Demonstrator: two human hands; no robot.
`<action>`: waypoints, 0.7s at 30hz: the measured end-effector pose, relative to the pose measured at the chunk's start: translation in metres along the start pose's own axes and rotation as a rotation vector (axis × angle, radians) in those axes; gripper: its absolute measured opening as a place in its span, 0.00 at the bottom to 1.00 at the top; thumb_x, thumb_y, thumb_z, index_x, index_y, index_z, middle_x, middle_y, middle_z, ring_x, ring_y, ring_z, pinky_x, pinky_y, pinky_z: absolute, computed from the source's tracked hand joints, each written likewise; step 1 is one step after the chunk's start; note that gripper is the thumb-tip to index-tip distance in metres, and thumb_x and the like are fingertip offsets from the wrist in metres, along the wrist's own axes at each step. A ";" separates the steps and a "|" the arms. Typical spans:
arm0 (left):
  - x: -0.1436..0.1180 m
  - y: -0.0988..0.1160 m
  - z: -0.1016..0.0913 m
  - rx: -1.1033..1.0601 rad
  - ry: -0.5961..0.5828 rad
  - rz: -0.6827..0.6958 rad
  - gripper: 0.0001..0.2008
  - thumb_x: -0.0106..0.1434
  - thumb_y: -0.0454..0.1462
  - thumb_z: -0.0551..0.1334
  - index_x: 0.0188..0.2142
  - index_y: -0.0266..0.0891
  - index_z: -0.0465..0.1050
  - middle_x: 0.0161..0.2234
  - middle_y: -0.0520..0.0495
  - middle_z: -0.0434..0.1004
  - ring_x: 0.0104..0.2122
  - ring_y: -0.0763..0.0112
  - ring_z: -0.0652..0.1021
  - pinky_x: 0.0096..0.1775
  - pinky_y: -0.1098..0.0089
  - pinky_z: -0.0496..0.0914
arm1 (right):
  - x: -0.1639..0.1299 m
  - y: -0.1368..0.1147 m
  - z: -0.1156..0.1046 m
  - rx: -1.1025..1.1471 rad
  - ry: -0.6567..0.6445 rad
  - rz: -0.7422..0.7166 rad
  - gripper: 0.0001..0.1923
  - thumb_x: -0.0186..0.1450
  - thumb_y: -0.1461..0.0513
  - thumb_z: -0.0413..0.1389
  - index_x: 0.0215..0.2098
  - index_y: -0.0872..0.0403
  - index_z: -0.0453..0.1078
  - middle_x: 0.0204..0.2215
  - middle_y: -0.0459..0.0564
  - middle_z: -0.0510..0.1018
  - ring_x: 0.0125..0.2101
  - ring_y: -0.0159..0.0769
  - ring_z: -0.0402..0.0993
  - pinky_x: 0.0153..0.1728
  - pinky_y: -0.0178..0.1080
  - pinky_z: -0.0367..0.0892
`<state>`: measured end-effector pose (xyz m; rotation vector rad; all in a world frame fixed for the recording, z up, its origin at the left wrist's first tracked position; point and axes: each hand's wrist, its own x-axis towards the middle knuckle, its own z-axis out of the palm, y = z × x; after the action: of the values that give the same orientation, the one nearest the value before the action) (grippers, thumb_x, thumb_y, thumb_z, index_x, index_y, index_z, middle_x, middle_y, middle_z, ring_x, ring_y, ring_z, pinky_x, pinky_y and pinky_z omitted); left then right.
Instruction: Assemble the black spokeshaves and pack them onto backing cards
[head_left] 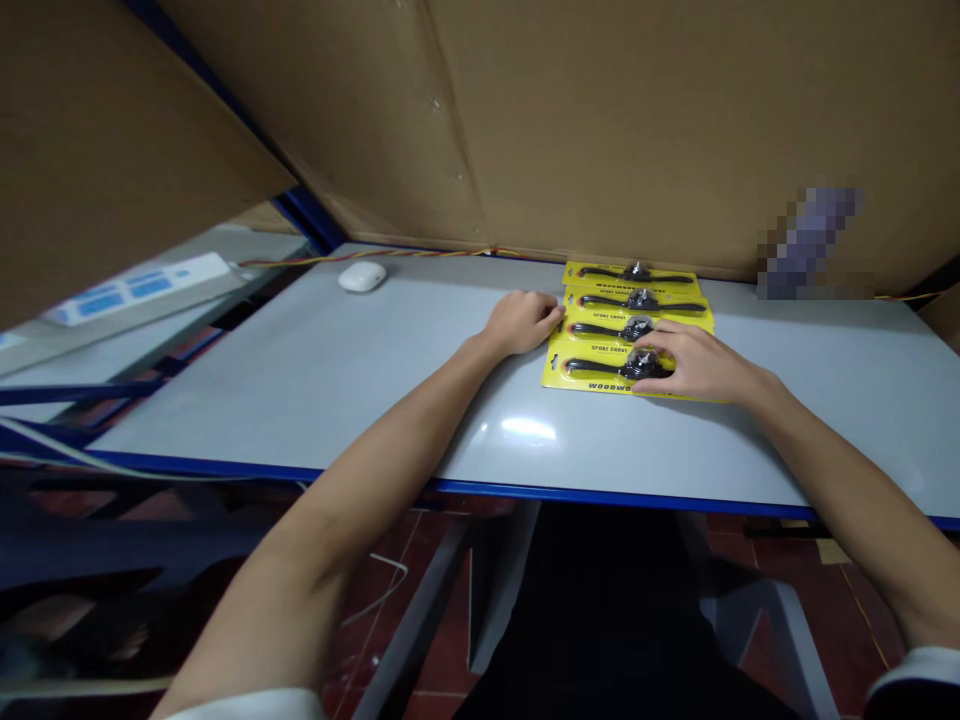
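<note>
Brown cardboard sheets wall in the back and the left of my view, and below them lies a pale grey table (315,370) with a blue front edge, its top catching a small glare near the middle. From here I see four yellow blister cards lying flat in a short overlapping row that runs away from me, right of the table's centre, each with a black two-handled tool sealed across it. The nearest card (592,377) sits lowest in the view, and the word "SPOKE SHAVE" reads on the card edges above it; the farthest card (634,273) lies close to the cardboard wall. My right hand (694,362) lies palm down on the nearest card, its fingers close together and slightly bent, the tips touching the clear bubble over the middle of the black tool (615,368); it is pressing or resting rather than clamped around anything. My left hand (523,320) rests on the table at the left edge of the row, fingers curled loosely inward with the tips against the left edges of the middle cards; I cannot tell whether it pinches an edge. Both forearms are bare, with white sleeve cuffs at the bottom corners. Well apart to the left, near the back wall, sits a small white rounded case (362,276), and a twisted red-and-yellow wire (375,256) runs along the back of the table. Farther left a white power strip (142,285) lies on a neighbouring surface.
</note>
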<state>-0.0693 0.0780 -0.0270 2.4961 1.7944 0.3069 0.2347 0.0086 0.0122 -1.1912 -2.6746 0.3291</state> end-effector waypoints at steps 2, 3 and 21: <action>0.000 0.000 0.000 0.004 -0.002 0.001 0.23 0.76 0.45 0.51 0.35 0.39 0.80 0.35 0.37 0.85 0.33 0.56 0.76 0.34 0.61 0.55 | -0.001 0.000 0.002 -0.004 0.026 -0.023 0.30 0.67 0.45 0.65 0.60 0.53 0.81 0.55 0.62 0.82 0.54 0.58 0.78 0.57 0.58 0.73; 0.000 0.000 0.000 0.003 -0.001 0.002 0.22 0.76 0.45 0.51 0.35 0.39 0.80 0.35 0.37 0.84 0.33 0.56 0.76 0.34 0.61 0.55 | -0.001 -0.001 0.003 -0.005 0.033 -0.034 0.30 0.68 0.46 0.64 0.62 0.53 0.80 0.56 0.62 0.81 0.56 0.59 0.77 0.59 0.58 0.72; 0.002 -0.002 -0.001 -0.725 0.151 0.024 0.29 0.75 0.54 0.46 0.26 0.41 0.70 0.22 0.48 0.70 0.27 0.66 0.71 0.36 0.64 0.65 | -0.002 0.000 -0.022 0.361 -0.055 0.090 0.28 0.70 0.42 0.60 0.55 0.53 0.83 0.46 0.56 0.88 0.43 0.46 0.81 0.45 0.45 0.71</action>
<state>-0.0713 0.0801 -0.0263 2.0060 1.3459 0.9665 0.2418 0.0103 0.0332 -1.1999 -2.4644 0.8293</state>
